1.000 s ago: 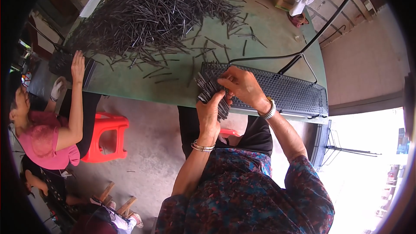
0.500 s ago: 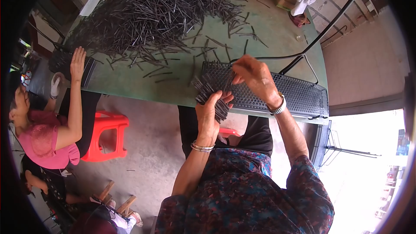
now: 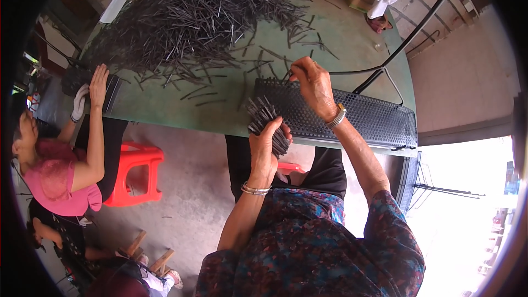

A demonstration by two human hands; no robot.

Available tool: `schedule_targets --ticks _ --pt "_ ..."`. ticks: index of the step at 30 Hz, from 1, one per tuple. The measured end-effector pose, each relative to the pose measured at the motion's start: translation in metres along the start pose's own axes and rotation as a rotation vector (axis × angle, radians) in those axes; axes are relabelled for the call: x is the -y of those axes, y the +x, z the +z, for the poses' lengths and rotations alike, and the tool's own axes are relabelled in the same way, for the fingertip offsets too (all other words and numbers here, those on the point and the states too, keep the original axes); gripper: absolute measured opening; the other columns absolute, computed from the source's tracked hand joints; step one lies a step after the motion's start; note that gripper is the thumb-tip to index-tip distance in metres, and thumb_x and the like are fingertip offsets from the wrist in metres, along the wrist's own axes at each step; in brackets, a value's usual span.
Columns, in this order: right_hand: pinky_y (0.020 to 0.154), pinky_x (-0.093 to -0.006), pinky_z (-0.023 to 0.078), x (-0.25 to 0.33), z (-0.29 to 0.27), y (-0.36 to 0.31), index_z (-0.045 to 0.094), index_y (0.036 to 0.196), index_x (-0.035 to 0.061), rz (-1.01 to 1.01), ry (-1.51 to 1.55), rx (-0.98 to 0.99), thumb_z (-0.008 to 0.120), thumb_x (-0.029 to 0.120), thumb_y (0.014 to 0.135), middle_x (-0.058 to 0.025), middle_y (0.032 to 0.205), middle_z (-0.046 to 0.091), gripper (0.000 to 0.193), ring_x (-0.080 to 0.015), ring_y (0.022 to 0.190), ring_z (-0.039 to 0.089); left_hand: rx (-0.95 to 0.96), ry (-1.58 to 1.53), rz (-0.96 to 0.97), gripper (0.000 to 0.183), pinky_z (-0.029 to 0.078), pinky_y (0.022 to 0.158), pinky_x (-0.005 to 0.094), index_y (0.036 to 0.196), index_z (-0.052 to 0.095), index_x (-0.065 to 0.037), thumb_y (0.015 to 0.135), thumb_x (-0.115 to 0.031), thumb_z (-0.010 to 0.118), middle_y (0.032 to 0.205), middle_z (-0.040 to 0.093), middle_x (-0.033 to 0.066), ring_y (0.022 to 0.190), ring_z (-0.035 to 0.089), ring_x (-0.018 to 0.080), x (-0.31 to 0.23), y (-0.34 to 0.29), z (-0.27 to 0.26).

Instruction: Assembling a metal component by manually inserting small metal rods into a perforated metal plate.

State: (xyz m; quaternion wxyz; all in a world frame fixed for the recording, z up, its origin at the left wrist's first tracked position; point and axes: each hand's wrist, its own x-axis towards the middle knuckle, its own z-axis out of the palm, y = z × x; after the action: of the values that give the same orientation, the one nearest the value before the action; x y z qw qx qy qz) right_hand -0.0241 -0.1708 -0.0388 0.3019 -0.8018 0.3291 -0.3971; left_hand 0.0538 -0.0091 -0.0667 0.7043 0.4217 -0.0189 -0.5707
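My left hand (image 3: 265, 138) is wrapped round a bundle of thin dark strips (image 3: 263, 111), their ends fanning out above my thumb. It is held just in front of the table's near edge. My right hand (image 3: 314, 85) is over the left part of a black perforated panel (image 3: 352, 118), thumb and finger pinched together. A short dark strip shows at those fingertips, partly hidden by them. Several strip ends seem to stand along the panel's far left edge. Behind lies a big heap of loose dark strips (image 3: 187, 22).
The green table (image 3: 330, 44) carries scattered strips. Bent black rods (image 3: 379, 69) rise beyond the panel. A box with white cloth (image 3: 382, 0) stands far right. On the left a co-worker's hands (image 3: 98, 85) rest at another dark panel, near a red stool (image 3: 135, 173).
My right hand has moved away from the bundle, up and left toward the panel's far edge. My left hand stays almost still. The co-worker's gloved hand has risen to the table.
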Motion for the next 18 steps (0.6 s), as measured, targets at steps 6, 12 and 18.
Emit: schedule_targets --ticks 6,12,18 --pt "0.064 -0.0305 0.048 -0.017 0.006 -0.002 0.061 0.095 -0.0002 -0.037 0.009 0.137 0.061 0.007 0.088 -0.0121 0.083 0.064 0.010 -0.0204 0.071 0.065 0.013 -0.006 0.012 0.016 0.048 0.054 0.0296 0.090 0.062 -0.002 0.084 -0.016 0.067 0.069 0.062 0.0072 0.057 0.058 0.0159 -0.001 0.000 0.003" --pt "0.067 -0.0391 0.049 -0.019 0.008 -0.017 0.066 0.099 0.0030 -0.173 -0.203 0.073 0.064 0.014 0.086 -0.0152 0.084 0.062 0.017 -0.0345 0.077 0.061 0.040 -0.002 0.009 0.016 0.046 0.050 0.0267 0.082 0.063 0.000 0.083 -0.015 0.068 0.065 0.061 0.0075 0.052 0.056 0.0151 -0.003 -0.003 0.005" --pt "0.060 -0.0322 0.049 0.021 -0.020 -0.022 0.065 0.102 -0.0015 0.246 0.085 0.320 0.066 0.020 0.087 -0.0121 0.076 0.061 0.027 -0.0202 0.064 0.061 0.045 0.108 0.006 0.015 0.047 0.053 0.0263 0.083 0.063 -0.001 0.084 -0.016 0.067 0.068 0.062 0.0082 0.056 0.057 0.0144 -0.003 -0.006 0.003"
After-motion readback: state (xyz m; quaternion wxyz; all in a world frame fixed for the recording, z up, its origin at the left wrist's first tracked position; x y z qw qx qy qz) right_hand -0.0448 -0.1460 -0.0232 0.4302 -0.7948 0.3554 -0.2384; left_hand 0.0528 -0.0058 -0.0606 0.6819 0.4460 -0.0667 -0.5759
